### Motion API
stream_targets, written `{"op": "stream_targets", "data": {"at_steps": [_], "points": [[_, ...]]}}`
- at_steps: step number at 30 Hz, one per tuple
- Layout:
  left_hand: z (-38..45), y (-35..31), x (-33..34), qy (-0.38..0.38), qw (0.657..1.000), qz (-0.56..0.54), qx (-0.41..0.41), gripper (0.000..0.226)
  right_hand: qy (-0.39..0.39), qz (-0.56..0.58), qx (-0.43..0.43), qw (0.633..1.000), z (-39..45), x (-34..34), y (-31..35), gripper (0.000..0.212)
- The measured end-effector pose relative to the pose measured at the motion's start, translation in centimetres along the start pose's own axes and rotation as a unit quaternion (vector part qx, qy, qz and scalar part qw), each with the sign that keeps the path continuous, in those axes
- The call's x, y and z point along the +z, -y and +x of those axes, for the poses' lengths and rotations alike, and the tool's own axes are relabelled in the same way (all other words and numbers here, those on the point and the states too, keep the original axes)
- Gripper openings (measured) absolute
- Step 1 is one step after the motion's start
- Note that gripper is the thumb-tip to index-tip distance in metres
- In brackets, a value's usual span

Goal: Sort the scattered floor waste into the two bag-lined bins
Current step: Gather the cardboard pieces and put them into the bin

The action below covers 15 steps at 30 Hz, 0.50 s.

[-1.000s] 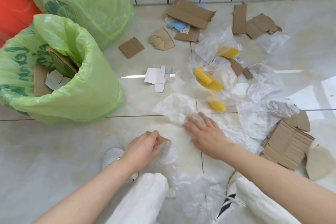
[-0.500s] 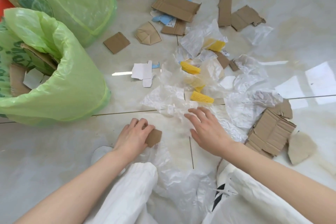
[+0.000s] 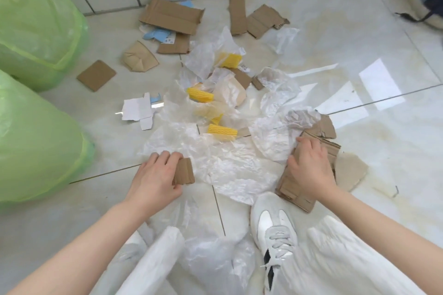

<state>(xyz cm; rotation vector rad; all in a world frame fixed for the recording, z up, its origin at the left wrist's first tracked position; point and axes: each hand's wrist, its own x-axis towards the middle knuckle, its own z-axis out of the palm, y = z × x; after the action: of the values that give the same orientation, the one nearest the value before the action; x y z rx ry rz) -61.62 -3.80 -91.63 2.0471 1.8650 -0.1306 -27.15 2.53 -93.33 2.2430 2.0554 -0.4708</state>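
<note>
Cardboard scrap pinched in left hand, near-centre; bins just left, so left hand nearer. Right hand gripping big cardboard sheet, near-right, long axis near-to-far.

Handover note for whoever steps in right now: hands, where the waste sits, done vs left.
Left hand: grip closed on a small folded cardboard piece, just off the floor.
Right hand: fingers curled over the large corrugated cardboard beside the white shoe; not lifted yet.
Both green bag-lined bins stand at far left; their contents are not visible.
Done: cannot tell from this view.
Left: nearly everything. Cardboard scraps by the wall, clear plastic sheets in the middle, yellow foam pieces, white paper.
</note>
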Motion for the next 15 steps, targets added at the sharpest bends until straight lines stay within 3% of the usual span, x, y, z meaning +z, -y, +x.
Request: {"op": "stream_targets", "data": {"at_steps": [2, 5, 11, 13, 15], "points": [[1.0, -2.0, -1.1, -0.007, 0.998, -0.055, -0.015, 0.054, 0.029, 0.044, 0.115, 0.992, 0.5, -0.3, -1.3, 0.060], [3.1, -5.9, -2.6, 0.009, 0.987, -0.161, -0.024, 0.055, 0.050, 0.053, 0.189, 0.979, 0.9, -1.0, -3.3, 0.067], [8.6, -14.8, -4.4, 0.120, 0.936, -0.331, -0.025, 0.050, -0.105, 0.120, 0.190, 0.969, 0.6, -2.9, -7.4, 0.043], [10.3, -17.4, -4.2, 0.156, 0.924, -0.349, -0.022, 0.050, -0.095, 0.095, 0.214, 0.968, 0.7, -3.1, -9.1, 0.049], [11.6, -19.9, -3.6, 0.194, 0.914, -0.356, -0.026, 0.049, -0.025, 0.045, 0.215, 0.975, 0.5, -2.9, -10.9, 0.056]]}}
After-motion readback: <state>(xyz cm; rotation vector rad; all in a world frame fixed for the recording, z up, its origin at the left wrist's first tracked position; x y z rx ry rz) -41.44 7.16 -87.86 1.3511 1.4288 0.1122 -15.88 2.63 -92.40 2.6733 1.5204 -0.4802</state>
